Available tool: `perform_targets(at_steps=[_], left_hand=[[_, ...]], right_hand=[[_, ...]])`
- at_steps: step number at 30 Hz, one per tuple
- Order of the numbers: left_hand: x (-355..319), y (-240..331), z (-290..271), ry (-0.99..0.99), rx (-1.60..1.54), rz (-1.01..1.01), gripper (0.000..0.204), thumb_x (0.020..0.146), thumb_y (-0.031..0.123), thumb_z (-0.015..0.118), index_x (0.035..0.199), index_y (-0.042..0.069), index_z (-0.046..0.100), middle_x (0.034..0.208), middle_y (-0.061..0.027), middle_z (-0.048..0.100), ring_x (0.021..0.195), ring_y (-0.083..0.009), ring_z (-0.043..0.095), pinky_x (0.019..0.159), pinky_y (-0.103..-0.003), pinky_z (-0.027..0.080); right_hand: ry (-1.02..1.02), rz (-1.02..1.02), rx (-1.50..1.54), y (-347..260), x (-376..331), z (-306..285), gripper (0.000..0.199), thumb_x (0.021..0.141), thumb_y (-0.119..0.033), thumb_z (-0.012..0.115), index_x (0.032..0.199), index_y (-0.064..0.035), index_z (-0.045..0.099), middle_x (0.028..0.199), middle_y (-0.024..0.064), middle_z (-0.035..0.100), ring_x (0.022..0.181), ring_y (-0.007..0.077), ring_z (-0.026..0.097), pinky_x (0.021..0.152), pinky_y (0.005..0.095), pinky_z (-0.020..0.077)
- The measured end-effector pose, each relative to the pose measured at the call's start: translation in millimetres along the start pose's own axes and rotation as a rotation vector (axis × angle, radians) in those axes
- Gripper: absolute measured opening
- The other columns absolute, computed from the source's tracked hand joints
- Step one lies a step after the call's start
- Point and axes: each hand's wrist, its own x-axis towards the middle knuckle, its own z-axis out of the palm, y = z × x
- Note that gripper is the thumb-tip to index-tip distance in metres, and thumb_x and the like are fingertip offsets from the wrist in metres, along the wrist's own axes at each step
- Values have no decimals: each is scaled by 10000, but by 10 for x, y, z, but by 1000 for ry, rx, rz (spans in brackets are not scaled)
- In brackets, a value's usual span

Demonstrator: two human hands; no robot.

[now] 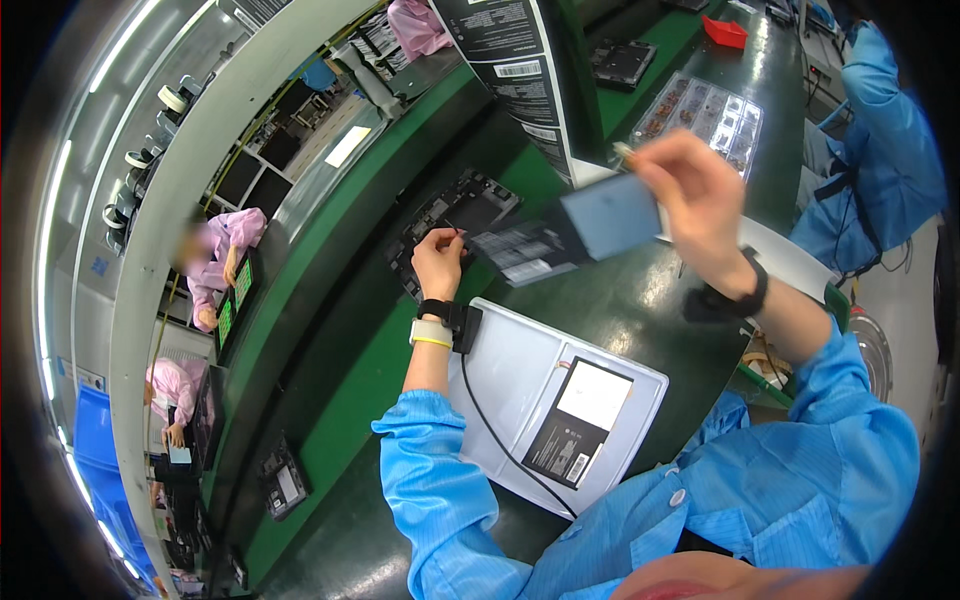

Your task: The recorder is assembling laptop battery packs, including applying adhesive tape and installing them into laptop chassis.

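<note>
My right hand [695, 190] is raised over the bench, its fingers pinching a flat battery pack [525, 250] by one end. The pack is tilted and blurred; one part is dark with a printed label, the other blue-grey. A small light-coloured end of something pokes out beyond the fingertips. My left hand [438, 265] is over an open black device housing [470, 205], thumb and finger pressed together near the pack's far end. A tiny red spot shows at those fingertips; what they grip is unclear. A strap with a cable is around my left wrist.
A white tray [490, 400] in front of me holds another battery pack [578, 425]. A tall printed carton [520, 75] stands beyond my hands. A parts box [700, 115] and red bin [724, 32] are farther right. Another housing [285, 475] lies on the green conveyor. Co-workers sit nearby.
</note>
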Motion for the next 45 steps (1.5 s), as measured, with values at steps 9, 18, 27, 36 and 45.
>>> perform_targets(at_steps=[9, 18, 27, 36, 45], left_hand=[[-326, 109, -206, 13, 149, 249, 154, 791, 157, 788, 882, 35, 760, 833, -132, 714, 713, -267, 685, 666, -349, 518], [-302, 116, -345, 47, 204, 361, 123, 800, 144, 779, 877, 48, 770, 874, -105, 724, 790, -255, 678, 740, -354, 522], [-189, -468, -1103, -249, 382, 230, 1189, 517, 176, 954, 1497, 34, 295, 1386, -233, 479, 1274, -374, 490, 1110, -419, 396], [-8, -629, -1138, -349, 391, 176, 1216, 535, 121, 950, 1518, -22, 248, 1287, -212, 583, 1155, -313, 600, 1016, -377, 482], [208, -599, -1174, -479, 506, 79, 1226, 419, 231, 980, 1464, 0, 382, 1226, -164, 619, 1214, -360, 487, 1069, -437, 418]], right_hand=[[-113, -225, -126, 432, 710, 1729, 79, 881, -22, 629, 941, 25, 610, 882, 172, 639, 793, 313, 645, 712, 369, 507], [-306, 174, -236, 1722, 655, 1971, 108, 877, -76, 638, 944, 5, 662, 960, 222, 673, 954, 413, 631, 838, 453, 489], [-599, 402, -206, 1923, 579, 2083, 123, 894, -71, 616, 991, -1, 646, 950, 148, 707, 863, 274, 667, 780, 376, 512], [-662, 270, -146, 2251, 474, 2219, 158, 819, -112, 717, 939, -9, 731, 870, 150, 730, 833, 263, 697, 784, 353, 530], [-622, 237, -143, 2283, 386, 2217, 201, 775, -137, 750, 897, 23, 742, 866, 160, 739, 817, 255, 719, 785, 333, 550]])
